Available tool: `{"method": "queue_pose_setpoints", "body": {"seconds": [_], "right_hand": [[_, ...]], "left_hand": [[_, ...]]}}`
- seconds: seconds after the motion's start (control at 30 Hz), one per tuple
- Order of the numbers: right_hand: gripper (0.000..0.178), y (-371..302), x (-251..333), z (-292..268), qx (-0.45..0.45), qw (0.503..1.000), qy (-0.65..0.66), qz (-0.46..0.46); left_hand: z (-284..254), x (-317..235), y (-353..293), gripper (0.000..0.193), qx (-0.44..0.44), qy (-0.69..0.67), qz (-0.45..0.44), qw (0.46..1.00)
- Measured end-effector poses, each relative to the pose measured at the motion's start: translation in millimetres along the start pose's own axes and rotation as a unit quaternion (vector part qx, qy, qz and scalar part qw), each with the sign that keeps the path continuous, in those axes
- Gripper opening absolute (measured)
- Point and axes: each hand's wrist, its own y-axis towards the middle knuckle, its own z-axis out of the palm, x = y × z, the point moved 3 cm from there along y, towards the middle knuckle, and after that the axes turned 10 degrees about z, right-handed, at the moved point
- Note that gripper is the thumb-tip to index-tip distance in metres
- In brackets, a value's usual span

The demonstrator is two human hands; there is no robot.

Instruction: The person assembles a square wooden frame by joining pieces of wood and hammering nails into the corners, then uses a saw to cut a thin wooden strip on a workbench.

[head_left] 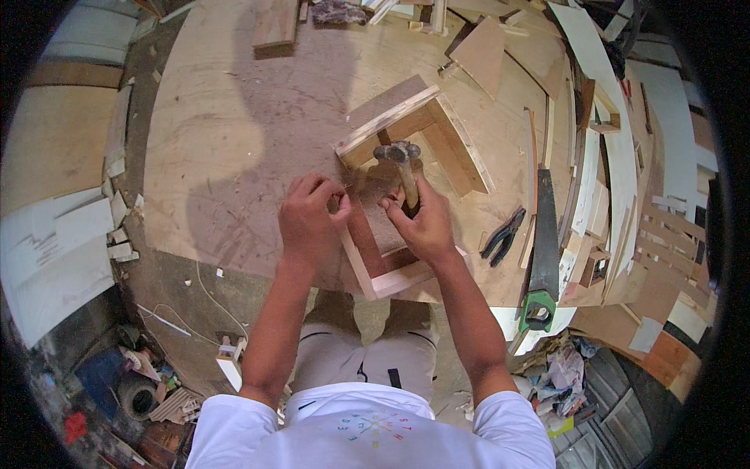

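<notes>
**Hammer poised over a hand-held nail on a wooden frame**

White-shirted shoulders fill the bottom edge of the view, and two bare forearms reach up from them to a round plywood desk (226,133). Left hand (311,217) rests on the left rail of an open wooden frame (414,148), which lies near the desk's front edge; its fingers (337,195) are pressed together as if pinching something small, probably a nail, though it is too tiny to make out. Right hand (422,223) is closed around the handle of a hammer (400,160), whose head sits just beyond and to the right of the left fingertips, over the frame's far rail.

Likely risks: a strike that drifts left could land on the pinching fingers, since they sit so near the hammer head. A glancing blow could bend the nail or shift the unclamped frame. Pliers (504,233) and a green-handled saw (543,250) lie at the desk's right edge, well apart.
</notes>
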Motion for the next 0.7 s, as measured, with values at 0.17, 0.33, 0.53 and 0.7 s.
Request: {"method": "queue_pose_setpoints", "body": {"seconds": [0.17,0.33,0.53,0.7], "right_hand": [[0.047,-1,-3,-3,0.006,0.999,-0.033,0.005],[0.041,-2,-10,-6,0.04,0.999,0.01,0.033],[0.036,3,-17,-9,0.021,0.997,-0.031,-0.068],[0.029,0,4,-18,0.086,0.987,-0.07,-0.116]], "left_hand": [[17,-24,-5,0.016,0.009,0.084,-0.059,0.995],[24,-21,-12,0.011,-0.05,0.058,-0.125,0.989],[24,-23,-14,0.011,-0.06,0.028,-0.159,0.985],[21,-28,-10,0.011,-0.066,0.053,-0.16,0.983]]}}
